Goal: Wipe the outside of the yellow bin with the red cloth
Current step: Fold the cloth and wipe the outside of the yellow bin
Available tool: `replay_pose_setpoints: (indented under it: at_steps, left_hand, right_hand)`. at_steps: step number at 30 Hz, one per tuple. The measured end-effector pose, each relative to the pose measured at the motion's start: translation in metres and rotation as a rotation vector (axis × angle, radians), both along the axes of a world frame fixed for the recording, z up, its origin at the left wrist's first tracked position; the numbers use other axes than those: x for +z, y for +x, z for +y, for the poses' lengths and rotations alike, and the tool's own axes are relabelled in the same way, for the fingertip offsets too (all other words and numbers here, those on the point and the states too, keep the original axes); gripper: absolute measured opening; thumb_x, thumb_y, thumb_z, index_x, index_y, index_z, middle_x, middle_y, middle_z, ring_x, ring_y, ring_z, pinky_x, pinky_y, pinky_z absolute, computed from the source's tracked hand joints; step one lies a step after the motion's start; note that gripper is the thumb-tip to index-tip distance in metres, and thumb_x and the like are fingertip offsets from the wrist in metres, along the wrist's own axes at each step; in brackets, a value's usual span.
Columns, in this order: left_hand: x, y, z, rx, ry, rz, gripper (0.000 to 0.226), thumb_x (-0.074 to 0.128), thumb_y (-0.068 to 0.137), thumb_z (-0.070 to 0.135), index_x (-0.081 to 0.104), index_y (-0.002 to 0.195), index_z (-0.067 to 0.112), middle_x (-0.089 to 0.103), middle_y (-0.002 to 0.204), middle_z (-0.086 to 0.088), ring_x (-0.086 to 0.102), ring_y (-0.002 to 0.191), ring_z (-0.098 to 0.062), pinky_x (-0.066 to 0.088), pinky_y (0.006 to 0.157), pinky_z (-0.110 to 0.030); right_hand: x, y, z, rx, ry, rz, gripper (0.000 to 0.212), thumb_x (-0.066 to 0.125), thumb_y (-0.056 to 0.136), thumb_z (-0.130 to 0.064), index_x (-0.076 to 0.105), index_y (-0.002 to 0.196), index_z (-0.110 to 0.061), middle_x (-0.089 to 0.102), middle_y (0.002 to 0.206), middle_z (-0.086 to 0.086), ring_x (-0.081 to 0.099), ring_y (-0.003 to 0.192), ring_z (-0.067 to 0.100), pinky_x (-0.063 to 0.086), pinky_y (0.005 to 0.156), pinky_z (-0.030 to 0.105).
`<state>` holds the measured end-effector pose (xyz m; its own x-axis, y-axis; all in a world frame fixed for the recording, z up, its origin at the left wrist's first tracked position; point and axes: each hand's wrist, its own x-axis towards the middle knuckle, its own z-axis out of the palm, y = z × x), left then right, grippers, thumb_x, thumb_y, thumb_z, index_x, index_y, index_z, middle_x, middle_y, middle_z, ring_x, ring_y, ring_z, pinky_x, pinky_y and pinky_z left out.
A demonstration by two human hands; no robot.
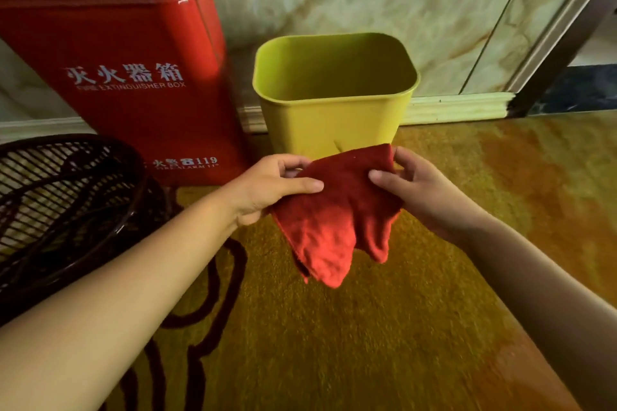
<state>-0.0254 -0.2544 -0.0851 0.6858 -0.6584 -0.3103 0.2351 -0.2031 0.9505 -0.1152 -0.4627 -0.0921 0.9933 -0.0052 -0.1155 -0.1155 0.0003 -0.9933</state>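
The yellow bin (330, 125) stands upright and empty on the floor against the wall, just beyond my hands. The red cloth (337, 223) hangs in the air in front of the bin's lower front side. My left hand (270, 187) pinches the cloth's upper left edge between thumb and fingers. My right hand (420, 190) grips its upper right corner. The cloth's lower part droops in folds above the floor. Whether the cloth's top edge touches the bin I cannot tell.
A tall red fire extinguisher box (127, 70) stands directly left of the bin. A dark wire fan guard (63, 200) sits at the left. A marble wall with a skirting board (457, 107) runs behind. The yellow-orange floor (434, 327) spreads below my arms.
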Motion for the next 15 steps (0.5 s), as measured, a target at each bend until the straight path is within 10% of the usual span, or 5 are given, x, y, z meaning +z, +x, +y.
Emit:
replay_pose_setpoints:
  at_steps: [7,15]
  left_hand:
    - [-0.027,0.000,-0.005,-0.024,-0.061,0.185,0.036,0.066,0.062,0.016,0.065,0.098,0.019,0.075,0.076,0.004,0.069,0.068,-0.008,0.055,0.060,-0.021]
    - [-0.059,0.001,0.000,0.125,0.042,0.247,0.059,0.065,0.065,0.013,0.052,0.122,0.008,0.066,0.103,-0.004,0.063,0.088,-0.013,0.055,0.071,-0.021]
  right_hand:
    - [-0.038,-0.019,-0.009,0.070,0.087,0.158,0.029,0.084,0.053,-0.016,0.071,0.079,-0.019,0.075,0.077,-0.005,0.070,0.073,0.010,0.054,0.065,0.023]
    - [-0.030,-0.019,-0.014,0.025,0.367,0.085,0.041,0.065,0.070,0.000,0.061,0.109,-0.012,0.074,0.069,0.000,0.069,0.064,0.015,0.060,0.063,0.029]
